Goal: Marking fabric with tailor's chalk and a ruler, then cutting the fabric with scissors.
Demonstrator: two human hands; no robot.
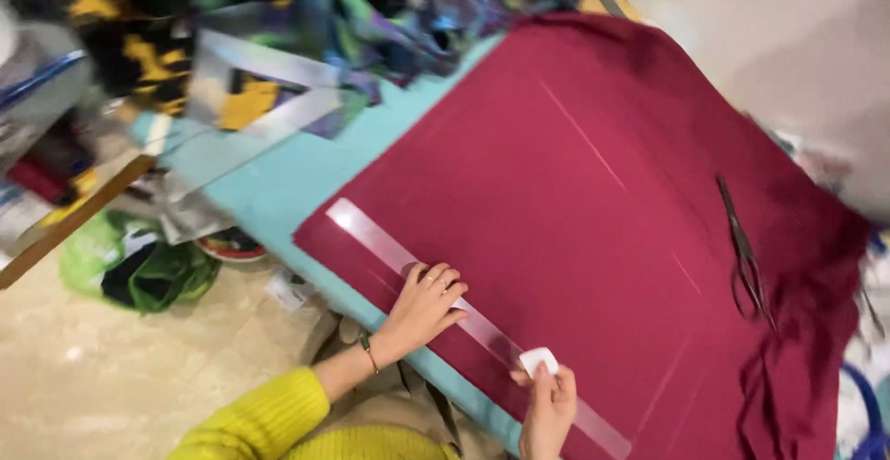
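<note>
Marking step: the left hand lies flat, fingers spread, pinning a clear ruler on the maroon fabric spread over the table, while the right hand pinches white tailor's chalk against the ruler's edge; the line judged next demands an unmoving ruler.

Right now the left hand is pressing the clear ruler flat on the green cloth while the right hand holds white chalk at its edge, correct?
Not quite: the cloth is dark red, not green; only the table under it is teal. The head view shows it. The rest stands: the left hand presses the clear ruler flat, and the right hand holds white chalk at its edge.
</note>
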